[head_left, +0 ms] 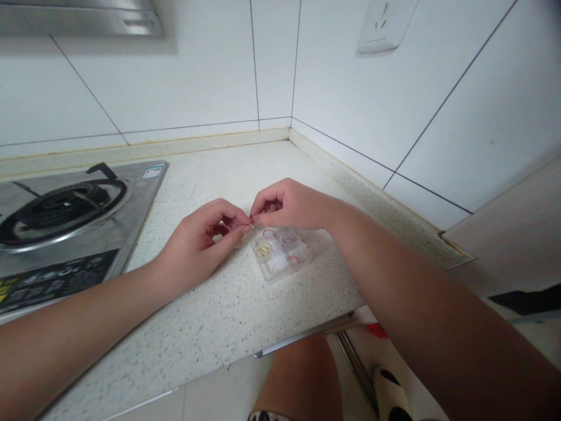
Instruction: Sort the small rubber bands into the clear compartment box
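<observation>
My left hand (205, 242) and my right hand (291, 204) meet fingertip to fingertip over the counter. Both are closed in a pinch, and the small thing between their fingertips is too tiny to make out. Just below my right hand, a clear plastic compartment box (274, 272) sits on the counter. One compartment holds yellow ring-like loops (263, 251). Other compartments hold a purple loop (287, 240) and a reddish loop (293, 259). My right hand partly covers the box's far edge.
A speckled stone countertop (210, 339) runs into a tiled corner. On the left is a gas stove (144, 193) with a black burner (63, 204). A wall socket (385, 26) is at upper right, and a metal hood edge (87, 20) at upper left. My leg (302, 380) is below the counter.
</observation>
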Tool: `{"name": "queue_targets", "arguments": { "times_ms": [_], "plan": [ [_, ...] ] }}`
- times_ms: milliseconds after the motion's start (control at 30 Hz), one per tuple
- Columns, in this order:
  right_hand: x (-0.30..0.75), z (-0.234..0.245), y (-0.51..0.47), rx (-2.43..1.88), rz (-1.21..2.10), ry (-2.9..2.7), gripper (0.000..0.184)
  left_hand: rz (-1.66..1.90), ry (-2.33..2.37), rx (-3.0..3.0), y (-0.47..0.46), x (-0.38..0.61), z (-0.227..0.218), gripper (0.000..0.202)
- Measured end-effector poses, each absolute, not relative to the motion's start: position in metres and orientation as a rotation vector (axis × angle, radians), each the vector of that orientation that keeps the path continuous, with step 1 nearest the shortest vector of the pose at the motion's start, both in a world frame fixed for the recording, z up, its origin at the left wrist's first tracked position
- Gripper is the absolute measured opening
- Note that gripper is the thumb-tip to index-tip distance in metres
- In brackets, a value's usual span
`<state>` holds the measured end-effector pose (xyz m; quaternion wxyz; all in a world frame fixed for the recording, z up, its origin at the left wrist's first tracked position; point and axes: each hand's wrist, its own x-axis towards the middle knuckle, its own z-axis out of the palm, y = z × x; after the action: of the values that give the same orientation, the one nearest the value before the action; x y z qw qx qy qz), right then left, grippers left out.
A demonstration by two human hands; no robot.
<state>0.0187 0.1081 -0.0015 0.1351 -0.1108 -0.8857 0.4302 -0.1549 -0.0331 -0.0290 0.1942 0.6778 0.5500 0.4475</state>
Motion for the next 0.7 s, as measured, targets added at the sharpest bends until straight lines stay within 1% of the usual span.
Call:
{"name": "queue_targets", "arguments": {
  "times_ms": [400,700],
  "plan": [
    [0.0200,-0.0021,0.1115,-0.360,1.246,-2.546,0.032,1.125,1.589,2.135,-0.0359,-0.1576,-0.0281,0.004],
    [0.0202,-0.0041,0.1130,-0.376,1.224,-2.516,0.029,1.034,1.590,2.183,-0.0372,-0.1561,-0.0242,0.005]
  ]
}}
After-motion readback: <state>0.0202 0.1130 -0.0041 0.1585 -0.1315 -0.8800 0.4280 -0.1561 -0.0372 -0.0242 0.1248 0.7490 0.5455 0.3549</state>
